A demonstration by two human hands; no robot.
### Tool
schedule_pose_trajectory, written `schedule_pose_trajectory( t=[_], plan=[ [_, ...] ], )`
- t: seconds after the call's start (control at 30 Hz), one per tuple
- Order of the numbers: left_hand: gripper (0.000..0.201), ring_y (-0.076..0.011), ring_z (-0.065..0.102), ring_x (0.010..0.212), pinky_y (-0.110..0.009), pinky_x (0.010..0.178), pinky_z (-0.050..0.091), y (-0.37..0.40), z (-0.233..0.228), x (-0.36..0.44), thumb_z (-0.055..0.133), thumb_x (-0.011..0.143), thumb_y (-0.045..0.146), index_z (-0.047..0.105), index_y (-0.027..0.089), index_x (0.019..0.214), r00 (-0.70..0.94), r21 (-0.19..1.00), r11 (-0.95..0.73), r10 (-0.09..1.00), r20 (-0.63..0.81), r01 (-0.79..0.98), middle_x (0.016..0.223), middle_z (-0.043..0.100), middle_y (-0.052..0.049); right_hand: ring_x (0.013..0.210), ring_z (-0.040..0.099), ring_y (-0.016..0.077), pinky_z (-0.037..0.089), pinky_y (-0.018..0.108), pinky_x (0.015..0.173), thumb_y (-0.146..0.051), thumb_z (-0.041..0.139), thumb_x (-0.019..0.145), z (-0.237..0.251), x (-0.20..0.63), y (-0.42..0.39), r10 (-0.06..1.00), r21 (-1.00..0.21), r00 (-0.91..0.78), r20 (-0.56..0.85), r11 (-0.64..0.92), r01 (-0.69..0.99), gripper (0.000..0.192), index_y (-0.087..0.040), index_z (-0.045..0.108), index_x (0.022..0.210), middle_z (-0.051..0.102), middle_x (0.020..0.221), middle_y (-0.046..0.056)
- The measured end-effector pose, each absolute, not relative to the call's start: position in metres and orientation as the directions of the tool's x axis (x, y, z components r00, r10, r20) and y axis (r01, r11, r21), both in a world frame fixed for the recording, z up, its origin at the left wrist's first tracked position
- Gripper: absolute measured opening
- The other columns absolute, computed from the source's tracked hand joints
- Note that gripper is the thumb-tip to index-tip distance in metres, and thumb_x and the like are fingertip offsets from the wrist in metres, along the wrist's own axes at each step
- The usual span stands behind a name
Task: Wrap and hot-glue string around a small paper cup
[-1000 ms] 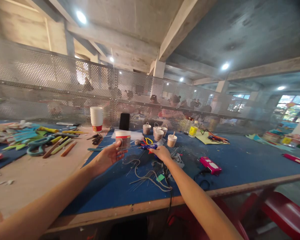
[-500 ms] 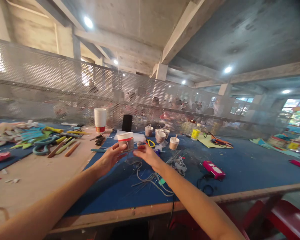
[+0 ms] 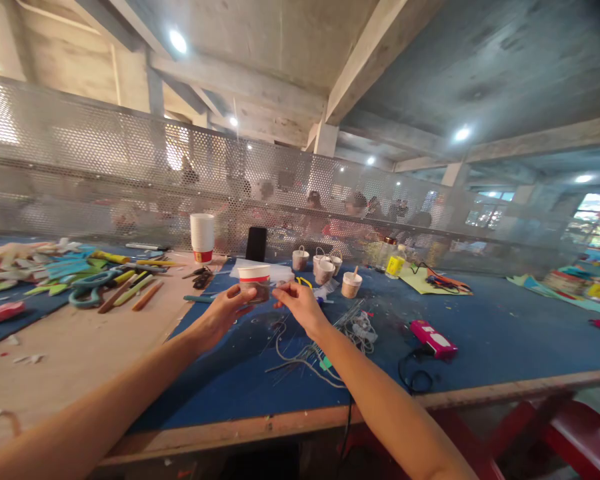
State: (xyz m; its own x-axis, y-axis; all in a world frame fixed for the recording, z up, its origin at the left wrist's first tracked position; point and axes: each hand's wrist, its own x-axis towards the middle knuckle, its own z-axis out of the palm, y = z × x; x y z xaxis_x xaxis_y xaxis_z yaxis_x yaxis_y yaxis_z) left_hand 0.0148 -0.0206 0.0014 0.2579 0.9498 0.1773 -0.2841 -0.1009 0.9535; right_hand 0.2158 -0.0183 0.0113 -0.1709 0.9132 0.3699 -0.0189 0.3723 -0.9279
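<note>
My left hand (image 3: 233, 305) is wrapped round a paper cup (image 3: 255, 275). The cup is upright, with a white rim, a red band and a grey-brown covering on its lower part. Just to its right, my right hand (image 3: 300, 303) has thumb and fingertips pinched together; what lies between them is too small to make out. Below the hands, a loose grey cord (image 3: 300, 360) curls over thin wires on the blue tabletop. Behind them stand several small grey-brown cups (image 3: 323, 271) with handles, and a paler cup (image 3: 351, 285) with a stick in it.
A stack of paper cups (image 3: 202, 233) and a phone (image 3: 256, 245) stand before a perforated metal screen (image 3: 145, 173). Scissors (image 3: 87, 290) and wooden-handled tools (image 3: 147, 295) lie left. On the right are a pink device (image 3: 434, 339) with a black cable and a yellow-labelled bottle (image 3: 395, 263).
My right hand's fingers have drawn together into a pinch and sit slightly higher beside the cup. The cup has become more level in my left hand. The view has shifted slightly.
</note>
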Motion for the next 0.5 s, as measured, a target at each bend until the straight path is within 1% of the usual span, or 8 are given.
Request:
schedule_pose_trajectory(
  t=[0.1,0.2,0.3,0.5],
  plan=[
    [0.046,-0.0319,0.058,0.129,-0.042,0.107,0.039,-0.0207,0.0006,0.0154,0.075,0.082,0.045,0.071,0.022,0.122,0.322,0.957,-0.077,0.932,0.169,-0.279,0.135,0.069,-0.013,0.079,0.067,0.0179,0.050,0.030,0.083,-0.046,0.071,0.081,0.0137,0.2180,-0.0194,0.894,-0.903,-0.136,0.427,0.428,-0.025,0.026,-0.021,0.069,0.078,0.071,0.075,0.000],
    [0.046,-0.0324,0.057,0.130,-0.042,0.106,0.040,-0.0192,-0.0006,0.0156,0.075,0.082,0.045,0.072,0.024,0.122,0.339,0.958,-0.061,0.927,0.159,-0.281,0.135,0.069,-0.013,0.085,0.067,0.0190,0.049,0.030,0.085,-0.045,0.068,0.083,0.0167,0.2179,-0.0219,0.884,-0.887,-0.082,0.460,0.461,-0.005,0.024,-0.022,0.069,0.078,0.072,0.080,0.001],
    [0.045,-0.0334,0.058,0.130,-0.042,0.105,0.042,-0.0156,-0.0032,0.0153,0.076,0.081,0.044,0.073,0.023,0.121,0.336,0.955,-0.049,0.930,0.150,-0.292,0.134,0.069,-0.013,0.084,0.065,0.0190,0.049,0.029,0.083,-0.044,0.068,0.083,0.0187,0.2171,-0.0231,0.886,-0.888,-0.060,0.460,0.461,0.000,0.023,-0.023,0.069,0.077,0.072,0.081,0.000],
    [0.046,-0.0339,0.057,0.131,-0.041,0.103,0.044,-0.0144,-0.0046,0.0146,0.075,0.082,0.043,0.072,0.022,0.124,0.367,0.951,-0.042,0.917,0.158,-0.305,0.137,0.068,-0.014,0.080,0.064,0.0183,0.050,0.030,0.082,-0.042,0.069,0.080,0.0194,0.2151,-0.0238,0.908,-0.907,-0.048,0.416,0.410,-0.100,0.021,-0.023,0.065,0.073,0.070,0.079,0.000]
  ],
)
